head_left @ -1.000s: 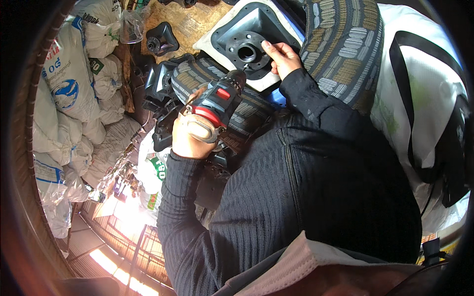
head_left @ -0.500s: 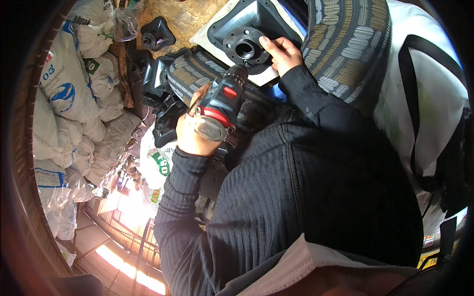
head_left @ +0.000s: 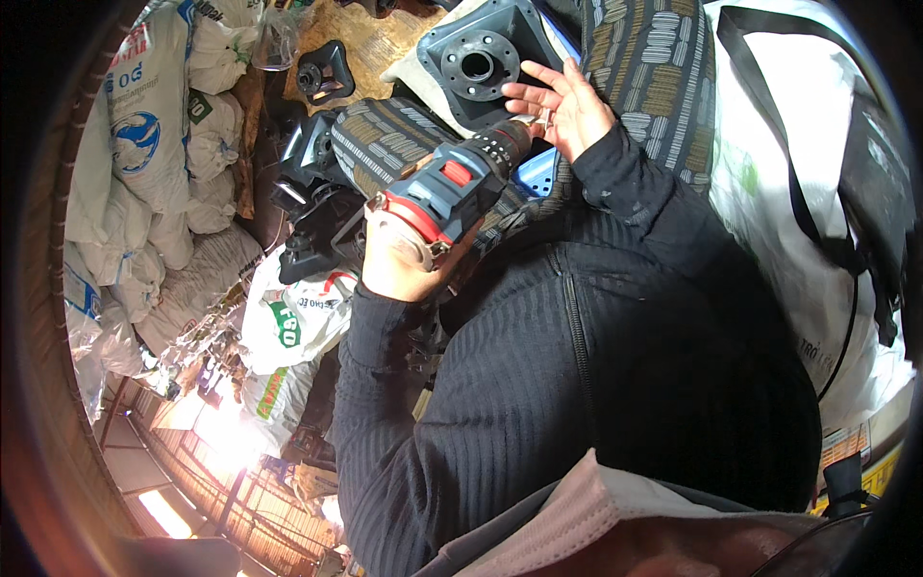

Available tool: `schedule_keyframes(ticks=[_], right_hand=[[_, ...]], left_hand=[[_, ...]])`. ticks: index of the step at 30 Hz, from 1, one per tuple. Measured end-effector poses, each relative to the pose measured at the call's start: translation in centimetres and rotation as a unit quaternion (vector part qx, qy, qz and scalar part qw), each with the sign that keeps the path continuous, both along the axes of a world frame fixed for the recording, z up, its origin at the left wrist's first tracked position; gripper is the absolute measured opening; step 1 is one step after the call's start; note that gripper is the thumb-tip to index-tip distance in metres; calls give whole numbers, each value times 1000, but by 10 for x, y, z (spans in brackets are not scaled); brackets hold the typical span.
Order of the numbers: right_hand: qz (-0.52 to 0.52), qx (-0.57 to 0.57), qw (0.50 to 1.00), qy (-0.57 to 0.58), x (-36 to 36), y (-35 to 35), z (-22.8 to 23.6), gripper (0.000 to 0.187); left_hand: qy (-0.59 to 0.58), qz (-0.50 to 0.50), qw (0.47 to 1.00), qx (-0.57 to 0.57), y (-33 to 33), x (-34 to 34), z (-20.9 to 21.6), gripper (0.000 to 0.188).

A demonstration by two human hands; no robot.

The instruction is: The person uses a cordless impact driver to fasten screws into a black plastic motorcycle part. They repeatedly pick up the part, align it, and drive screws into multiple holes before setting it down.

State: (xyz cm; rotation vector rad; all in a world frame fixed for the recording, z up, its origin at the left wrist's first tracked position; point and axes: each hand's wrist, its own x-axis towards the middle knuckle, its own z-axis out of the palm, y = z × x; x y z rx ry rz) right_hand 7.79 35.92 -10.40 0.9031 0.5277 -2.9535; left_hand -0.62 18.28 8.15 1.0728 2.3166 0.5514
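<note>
My left hand [head_left: 396,267] is closed round a cordless drill [head_left: 452,183] with a grey and red body. Its black chuck points up and to the right. Beside the chuck tip, my right hand [head_left: 575,117] is open with its fingers spread. Some of these fingertips are close to the tip; whether they touch it, I cannot tell. Just beyond lies a black square part with a round holed flange [head_left: 476,65], on a whitish pad [head_left: 411,69] across my lap. Below the right hand shows a blue perforated piece [head_left: 536,176].
A similar black part [head_left: 325,72] lies on a brown board [head_left: 370,43] at the far left. More black parts [head_left: 312,226] are heaped beside my left leg. Stuffed white sacks [head_left: 144,125] line the left side. A large white bag with black straps [head_left: 750,106] stands at my right.
The drill has moved right and its chuck has come away from the flange. My right hand has let go of the flange rim and opened out beside the chuck.
</note>
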Motion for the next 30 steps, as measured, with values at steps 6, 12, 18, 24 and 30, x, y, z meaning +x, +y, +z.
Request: schedule_keyframes(ticks=[6, 12, 18, 24, 30], right_hand=[[86, 93, 991, 44, 2, 0, 18, 70], [156, 154, 973, 67, 4, 5, 21, 73], [91, 19, 995, -48, 5, -3, 8, 56], [103, -149, 983, -14, 11, -5, 10, 27], [90, -122, 988, -26, 6, -7, 7, 19]], left_hand=[[-73, 40, 996, 24, 3, 11, 5, 30], [-43, 23, 998, 29, -8, 14, -2, 26], [25, 1, 1000, 3, -13, 18, 16, 27], [-76, 102, 990, 54, -6, 16, 22, 27], [-37, 34, 999, 9, -6, 10, 17, 34]])
